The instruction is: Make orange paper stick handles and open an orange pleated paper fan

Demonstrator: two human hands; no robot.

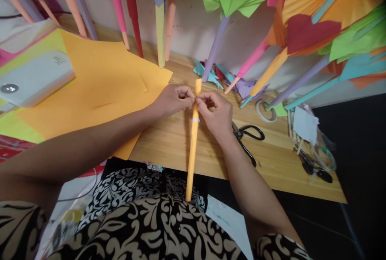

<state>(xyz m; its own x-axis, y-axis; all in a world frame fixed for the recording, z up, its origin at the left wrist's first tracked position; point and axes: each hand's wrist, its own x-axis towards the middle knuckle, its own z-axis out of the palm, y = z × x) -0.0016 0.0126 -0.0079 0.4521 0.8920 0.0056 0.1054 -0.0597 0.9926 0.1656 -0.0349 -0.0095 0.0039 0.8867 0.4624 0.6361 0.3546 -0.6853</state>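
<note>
A thin orange rolled paper tube [192, 151] extends from above the wooden table toward my lap, past the table's front edge. A whitish strip, probably tape, wraps its upper half. My left hand [176, 100] is closed at the tube's left side, thumb and fingertips pinched against it. From the right, my right hand [215, 113] pinches the same spot just above the strip. The fingertips nearly meet, so anything small between them is hidden. Black-handled scissors [249, 133] lie beside my right wrist, partly covered by it.
Large orange paper sheets [99, 79] lie at the left under a pale device [36, 77]. Colourful folded-paper fans on paper sticks [215, 47] lean on the wall. Paper scraps [208, 73], a tape roll [265, 110] and another pair of scissors [313, 167] lie to the right.
</note>
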